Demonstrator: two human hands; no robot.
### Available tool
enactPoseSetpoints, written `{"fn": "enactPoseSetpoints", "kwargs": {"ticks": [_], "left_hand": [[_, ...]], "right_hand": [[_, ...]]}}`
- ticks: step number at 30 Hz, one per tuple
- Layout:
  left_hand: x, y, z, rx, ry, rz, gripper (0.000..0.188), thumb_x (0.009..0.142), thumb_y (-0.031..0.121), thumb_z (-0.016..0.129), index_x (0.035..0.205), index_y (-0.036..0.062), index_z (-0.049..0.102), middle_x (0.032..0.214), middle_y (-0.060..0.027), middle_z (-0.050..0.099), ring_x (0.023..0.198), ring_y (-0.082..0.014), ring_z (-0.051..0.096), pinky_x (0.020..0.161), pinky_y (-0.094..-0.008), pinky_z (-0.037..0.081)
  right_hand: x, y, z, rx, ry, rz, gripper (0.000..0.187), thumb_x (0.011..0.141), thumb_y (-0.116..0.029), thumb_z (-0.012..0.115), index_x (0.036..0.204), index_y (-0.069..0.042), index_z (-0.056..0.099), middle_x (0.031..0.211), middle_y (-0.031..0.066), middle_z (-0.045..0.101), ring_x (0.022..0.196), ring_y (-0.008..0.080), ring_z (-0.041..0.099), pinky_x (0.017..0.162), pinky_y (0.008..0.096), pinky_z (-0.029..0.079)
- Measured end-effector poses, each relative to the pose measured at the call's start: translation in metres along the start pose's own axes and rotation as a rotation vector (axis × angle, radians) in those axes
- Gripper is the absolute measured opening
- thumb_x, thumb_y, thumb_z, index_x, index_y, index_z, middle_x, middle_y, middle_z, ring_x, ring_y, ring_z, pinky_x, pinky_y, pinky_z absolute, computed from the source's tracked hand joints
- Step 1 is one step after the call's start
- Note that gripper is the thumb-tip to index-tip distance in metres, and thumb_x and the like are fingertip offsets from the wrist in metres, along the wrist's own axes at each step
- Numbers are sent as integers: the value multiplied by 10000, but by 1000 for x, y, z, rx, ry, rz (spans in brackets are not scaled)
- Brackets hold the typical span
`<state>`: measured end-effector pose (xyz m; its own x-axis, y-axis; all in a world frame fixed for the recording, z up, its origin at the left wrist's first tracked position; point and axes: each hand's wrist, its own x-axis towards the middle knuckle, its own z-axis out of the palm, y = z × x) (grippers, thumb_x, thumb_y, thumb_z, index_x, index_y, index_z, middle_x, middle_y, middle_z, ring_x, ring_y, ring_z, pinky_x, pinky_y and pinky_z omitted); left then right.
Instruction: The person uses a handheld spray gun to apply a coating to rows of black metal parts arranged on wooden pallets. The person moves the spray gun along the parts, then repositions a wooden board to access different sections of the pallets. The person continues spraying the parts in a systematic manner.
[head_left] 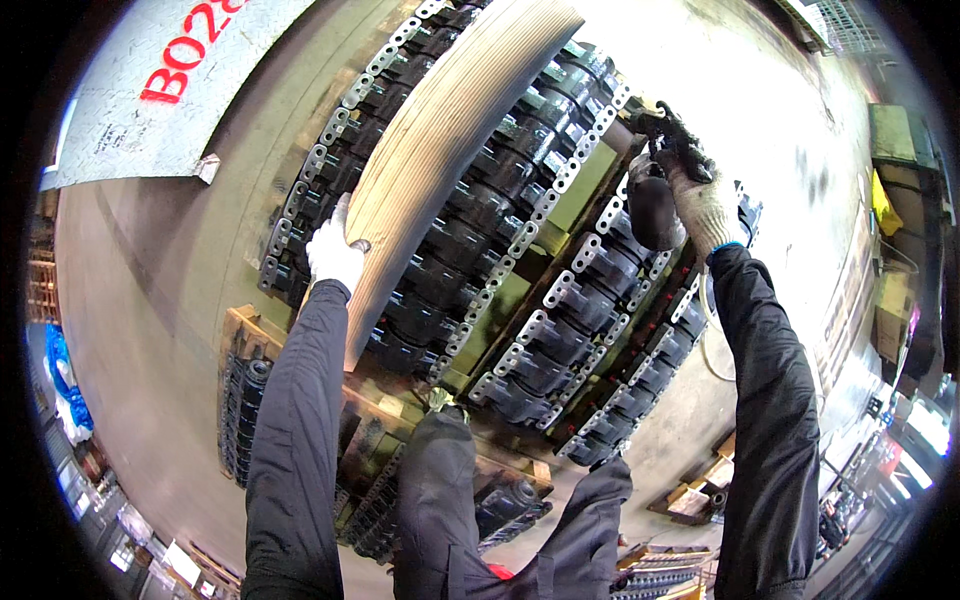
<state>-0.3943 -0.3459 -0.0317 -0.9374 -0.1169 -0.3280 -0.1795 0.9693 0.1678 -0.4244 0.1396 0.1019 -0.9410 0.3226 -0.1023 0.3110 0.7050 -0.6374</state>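
Observation:
My left hand point(335, 252), in a white glove, grips the near left part of a long wooden board point(440, 140) with a grooved face. The board slants over a wide row of glossy black track chain links point(480, 225) with bare metal edges. On the right, my right hand point(700, 190) wears a glove blackened at the fingers. Its fingers wrap round a black-coated spray gun point(655, 205), with a rounded dark cup hanging below. A pale hose point(712, 310) trails beneath that wrist. The gun is beside the far right end of the chains; its nozzle is hard to make out.
Narrower black chains point(560, 340) lie to the right on wooden supports. More chain sections sit on a pallet point(390, 400) by my legs. A large grey metal sheet point(130, 120) with red paint markings stands at the far left. Boxes point(895, 310) line the right side.

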Motion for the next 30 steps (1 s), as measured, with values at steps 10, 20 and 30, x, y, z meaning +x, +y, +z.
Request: {"fn": "enactPoseSetpoints", "kwargs": {"ticks": [10,20,30], "left_hand": [[3,-2,5,-10,-27,11,946,745,262,803,1523,268,265,1132,-197,609,1071,-360,588,944,-467,461],[-2,8,-3,-3,40,8,890,688,156,808,1471,189,385,1119,-212,646,1039,-385,615,928,-456,482],[-2,0,-1,36,-8,16,925,745,209,784,1519,248,279,1116,-204,616,1073,-372,586,939,-473,454]], "right_hand": [[24,25,-6,-136,149,236,578,861,-479,670,1107,44,663,1024,219,705,977,341,678,873,397,501],[-8,24,-4,83,-77,-18,294,900,-168,661,1116,30,662,1050,145,718,946,214,676,860,329,506],[-42,-13,13,51,-161,-25,261,916,-95,640,1159,-1,655,976,85,726,875,129,647,813,291,502]]}}
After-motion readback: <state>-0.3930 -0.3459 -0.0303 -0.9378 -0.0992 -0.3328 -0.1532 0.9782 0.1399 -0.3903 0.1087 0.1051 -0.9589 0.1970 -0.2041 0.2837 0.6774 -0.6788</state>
